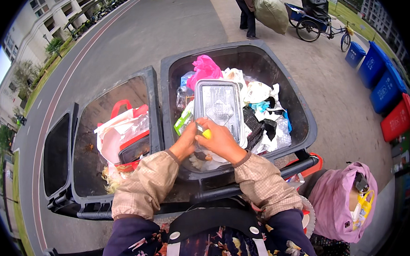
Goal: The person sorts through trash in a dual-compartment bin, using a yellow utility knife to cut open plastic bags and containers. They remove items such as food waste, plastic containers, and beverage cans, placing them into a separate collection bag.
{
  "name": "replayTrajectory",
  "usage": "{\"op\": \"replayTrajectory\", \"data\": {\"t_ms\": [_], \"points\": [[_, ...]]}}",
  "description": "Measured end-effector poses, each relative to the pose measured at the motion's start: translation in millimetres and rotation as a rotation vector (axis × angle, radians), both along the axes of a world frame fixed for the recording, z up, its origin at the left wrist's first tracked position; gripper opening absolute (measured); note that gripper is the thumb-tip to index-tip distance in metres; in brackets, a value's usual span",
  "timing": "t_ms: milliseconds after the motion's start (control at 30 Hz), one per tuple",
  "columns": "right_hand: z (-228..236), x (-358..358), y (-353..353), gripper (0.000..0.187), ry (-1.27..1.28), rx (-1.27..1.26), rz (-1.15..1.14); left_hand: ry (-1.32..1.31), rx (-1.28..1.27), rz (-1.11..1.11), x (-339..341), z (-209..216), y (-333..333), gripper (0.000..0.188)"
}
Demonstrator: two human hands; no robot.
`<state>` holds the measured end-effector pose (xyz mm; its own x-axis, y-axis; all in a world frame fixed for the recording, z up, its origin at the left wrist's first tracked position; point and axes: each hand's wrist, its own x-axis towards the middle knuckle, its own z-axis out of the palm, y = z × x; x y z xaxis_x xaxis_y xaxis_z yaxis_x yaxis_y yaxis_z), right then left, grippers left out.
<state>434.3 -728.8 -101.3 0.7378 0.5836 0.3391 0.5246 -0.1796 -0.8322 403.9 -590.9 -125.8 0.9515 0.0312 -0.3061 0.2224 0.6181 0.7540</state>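
Observation:
A clear rectangular plastic food container (219,98) with a lid is held over the large dark wheeled bin (294,93) in front of me. My right hand (223,140) grips its near edge, with a small yellow thing (207,133) at its fingers that I cannot make out. My left hand (184,144) is closed at the same near corner, its fingertips against the right hand's. Below the container lies mixed rubbish: a bright pink plastic bag (204,68), crumpled white tissue (258,92) and black plastic (254,123).
A second dark bin (85,154) at left holds a white and red bag (123,133). A pink cloth bag (335,199) stands at right. Blue bins (375,65) and a red bin (397,118) line the far right. Beyond, a person carries a big sack (271,12) near a cargo tricycle (312,27).

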Motion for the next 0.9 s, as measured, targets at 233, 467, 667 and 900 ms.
{"op": "replayTrajectory", "data": {"t_ms": [233,467,667,900], "points": [[16,55,-68,0.048,-0.048,0.047,-0.471,0.016,-0.005,-0.031,-13,24,5,0.046],[1,54,-70,0.044,0.727,0.242,-0.049,-0.022,0.162,-0.088,-11,35,-7,0.058],[-3,35,-56,0.043,0.778,0.483,0.007,-0.124,0.082,0.015,8,51,-11,0.062],[-3,18,-65,0.041,0.740,0.446,0.115,-0.199,0.202,-0.060,23,80,8,0.057]]}}
